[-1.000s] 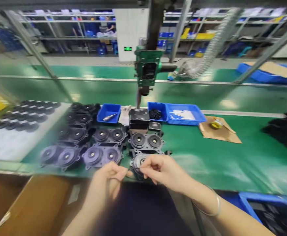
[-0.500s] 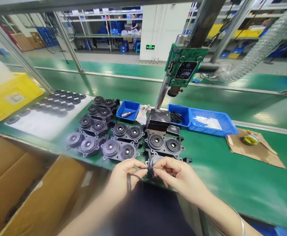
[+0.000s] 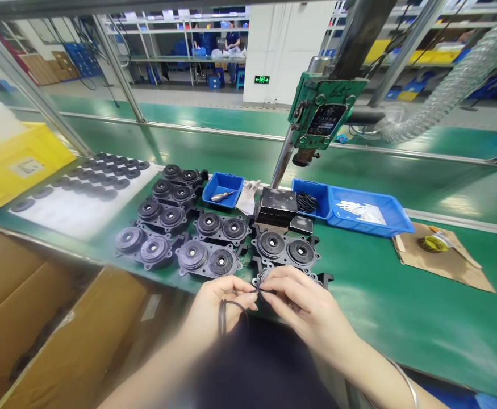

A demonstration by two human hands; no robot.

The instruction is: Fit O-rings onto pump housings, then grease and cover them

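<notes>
Thin black rubber rings (image 3: 221, 317) hang in loops against the palm of my left hand (image 3: 216, 298), whose thumb and forefinger pinch a bit of the black rubber. My right hand (image 3: 305, 301) pinches at the same spot, its fingertips almost touching the left ones. Right behind and partly under my right hand is a black twin-round housing (image 3: 325, 280), mostly hidden. Another housing (image 3: 285, 251) with two ribbed discs lies just beyond it, and a further housing (image 3: 208, 260) sits left of my fingers.
A green press head (image 3: 325, 113) overhangs black blocks (image 3: 277, 203). Blue bins hold a screwdriver (image 3: 220, 196), black rings (image 3: 305, 202) and white strips (image 3: 361, 211). Cardboard (image 3: 452, 261) lies right. Black discs (image 3: 114, 170) on a white sheet and a yellow crate (image 3: 26, 165) are left; open cartons (image 3: 73, 341) stand below.
My right hand has shifted slightly left and its fingers have closed in on the left fingertips. The short stretch of black rubber between them has narrowed. The housings stay put.
</notes>
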